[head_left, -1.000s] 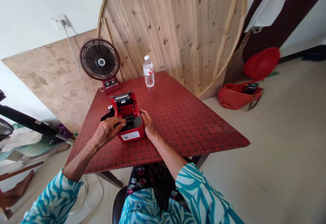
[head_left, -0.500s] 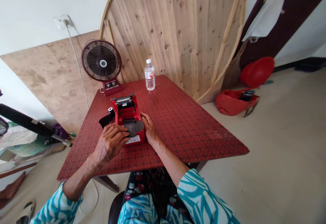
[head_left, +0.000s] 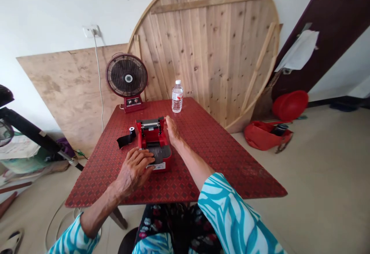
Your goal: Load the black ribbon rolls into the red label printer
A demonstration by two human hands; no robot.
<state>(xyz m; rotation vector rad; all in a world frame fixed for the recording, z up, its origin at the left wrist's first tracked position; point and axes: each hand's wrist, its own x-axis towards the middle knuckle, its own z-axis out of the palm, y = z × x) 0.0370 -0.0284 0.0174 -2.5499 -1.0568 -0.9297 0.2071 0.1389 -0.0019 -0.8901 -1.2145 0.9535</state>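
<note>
A red printer (head_left: 168, 164) stands on the table with its lid (head_left: 150, 126) raised, showing a silver roller inside. A strip of dark film (head_left: 157, 155) lies over its grey front part. My left hand (head_left: 137, 167) is closed on the printer's front left corner, its fingers on top by the film and the thumb low at the front. At the upper right corner of the lid, my right hand (head_left: 173, 131) reaches up with its fingertips at the lid's edge; some of its fingers are hidden. Left of the printer lies a roll of black ribbon (head_left: 126, 140), partly unwound.
The table (head_left: 225, 161) has a red patterned cover. At its back stand a fan (head_left: 127, 78) and a clear plastic bottle (head_left: 177, 99). Behind leans a large round wooden board (head_left: 208, 53). A red bag (head_left: 257, 136) sits on the floor to the right.
My right hand has moved up from the printer's right side to the edge of its raised lid. My left hand stays at the front. The camera view has tilted upward a little.
</note>
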